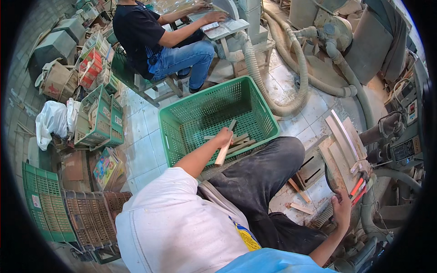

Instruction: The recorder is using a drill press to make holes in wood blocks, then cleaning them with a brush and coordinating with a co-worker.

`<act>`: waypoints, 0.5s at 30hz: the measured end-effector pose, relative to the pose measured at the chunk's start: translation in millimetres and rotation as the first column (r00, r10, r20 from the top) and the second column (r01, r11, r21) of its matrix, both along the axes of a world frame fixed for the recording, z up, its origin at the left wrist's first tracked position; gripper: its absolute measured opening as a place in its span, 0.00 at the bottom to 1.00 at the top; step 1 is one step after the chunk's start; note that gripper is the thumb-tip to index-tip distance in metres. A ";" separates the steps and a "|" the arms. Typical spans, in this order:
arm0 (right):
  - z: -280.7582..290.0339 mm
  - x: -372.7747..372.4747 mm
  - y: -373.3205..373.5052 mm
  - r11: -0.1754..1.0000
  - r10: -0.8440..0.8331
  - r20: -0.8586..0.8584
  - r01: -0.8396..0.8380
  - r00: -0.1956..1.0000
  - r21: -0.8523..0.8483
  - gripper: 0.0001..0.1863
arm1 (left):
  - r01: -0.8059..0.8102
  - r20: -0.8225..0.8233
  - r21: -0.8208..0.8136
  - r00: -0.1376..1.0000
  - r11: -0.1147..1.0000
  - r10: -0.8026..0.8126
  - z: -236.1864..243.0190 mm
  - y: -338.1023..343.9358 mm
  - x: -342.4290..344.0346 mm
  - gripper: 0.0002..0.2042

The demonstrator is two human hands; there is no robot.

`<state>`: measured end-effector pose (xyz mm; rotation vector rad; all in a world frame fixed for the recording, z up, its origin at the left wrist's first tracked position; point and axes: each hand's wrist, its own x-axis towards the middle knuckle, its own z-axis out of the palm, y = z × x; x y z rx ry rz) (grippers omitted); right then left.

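Observation:
My left hand [223,138] is closed round a short wooden strip [222,155], held tilted over the near side of a green plastic crate [207,98]. Several similar wooden strips [241,146] lie on the crate floor beneath it. On the right, my right hand [341,207] is half curled, thumb and fingers apart, with nothing visible in it. Just beyond its fingertips are orange-red handles [357,187] at the edge of a machine table. Pale wooden boards [339,152] and a long light strip [344,136] lie on that table.
Ahead, a seated person [139,34] works at a sanding disc [226,8]. Ribbed hoses [300,68] loop across the tiled floor. Stacked crates [98,116] line the left side. Wood offcuts [301,208] lie near my knee, and a control box [406,149] stands at right.

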<state>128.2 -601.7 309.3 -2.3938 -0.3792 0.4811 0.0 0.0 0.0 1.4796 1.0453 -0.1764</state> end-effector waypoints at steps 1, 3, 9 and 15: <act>-1.4 0.1 -1.4 1.000 0.006 0.022 -0.006 1.000 -0.003 0.18 | -0.053 0.019 -0.083 0.998 0.995 0.055 8.6 -6.0 5.1 0.25; -5.5 -2.0 2.2 1.000 0.013 0.031 -0.012 0.999 -0.018 0.18 | -0.061 0.028 -0.167 0.997 0.984 0.067 22.5 -14.5 5.4 0.20; -13.3 0.0 3.7 0.998 -0.010 -0.030 0.008 0.999 -0.061 0.18 | 0.111 0.029 -0.075 0.994 0.991 -0.109 42.3 -26.4 12.3 0.16; -18.9 1.8 3.5 0.997 -0.032 -0.077 0.026 0.997 -0.071 0.19 | -0.014 0.162 0.253 0.986 0.967 -0.028 113.6 104.7 76.2 0.54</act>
